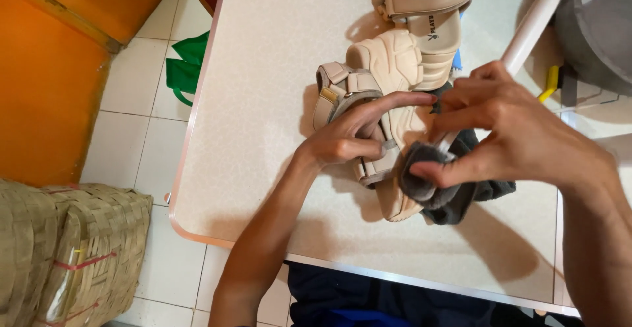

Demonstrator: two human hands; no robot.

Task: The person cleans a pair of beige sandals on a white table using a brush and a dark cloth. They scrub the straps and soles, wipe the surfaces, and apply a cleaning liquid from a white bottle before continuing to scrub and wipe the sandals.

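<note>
Left hand [345, 139]: fingers clasp the beige chunky strapped sandal [375, 136] lying on the speckled cream tabletop [263, 103].
Right hand [513, 133]: fingers pinch the dark grey cloth [438, 185] against a white-handled brush [530, 31].
Around: second beige sandal [424, 4], grey pot [596, 24], woven basket [72, 254].
Hidden: brush head behind fingers.

Bright, even indoor light falls from above onto the pale worktop [263, 136], which shows no strong glare. Soft shadows lie on the worktop below the forearms and left of the beige sandal [368, 103]. Focus is sharp throughout; the frame's edges bend slightly outward.
</note>
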